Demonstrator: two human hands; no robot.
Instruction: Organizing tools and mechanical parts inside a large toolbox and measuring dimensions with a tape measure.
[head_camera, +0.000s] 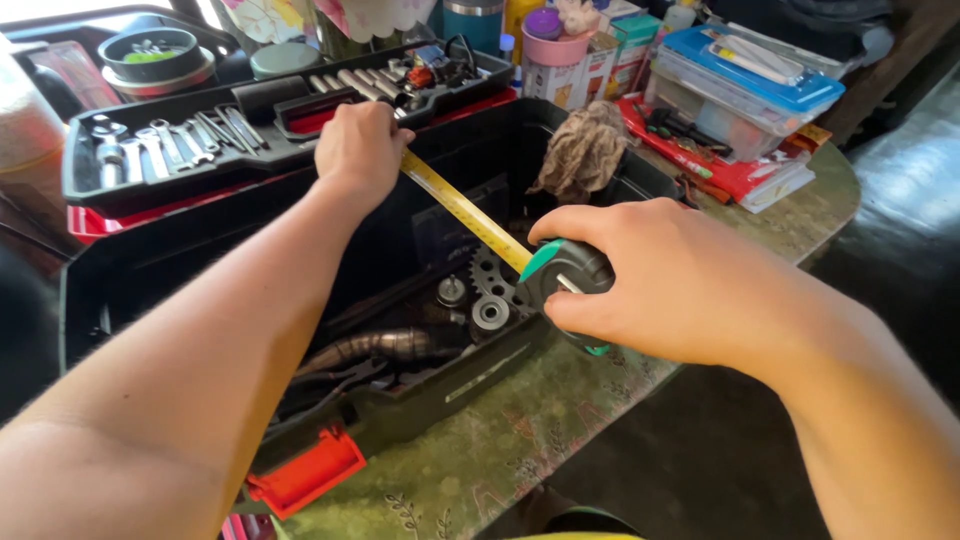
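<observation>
A black toolbox (150, 265) stood open on a patterned green table (500, 440), and a yellow measuring tape (465, 212) ran slantwise across its mouth, its long axis stretching from the far rim at upper left down to the near rim at lower right. A tray of wrenches and sockets (180, 140) sat along the box's far edge, with a red latch (305, 478) at the near corner. The left hand (362, 150) was closed over the free end of the tape at the far rim, fingers curled down and apparently pinching the tip, though the grip itself was hidden under the knuckles. The right hand (665, 285) wrapped around the black-and-green tape case (565, 285) at the near rim, thumb over the top and fingers beneath. The tape was thus held taut between the two hands, the case nearer the person and the tip farther away. Inside the box, beneath the blade, lay a toothed sprocket (497, 280) and a grey metal pipe (385, 347). A brown rag (585, 150) rested on the right-hand rim, with a blue-lidded plastic container (745, 85) beyond it.
</observation>
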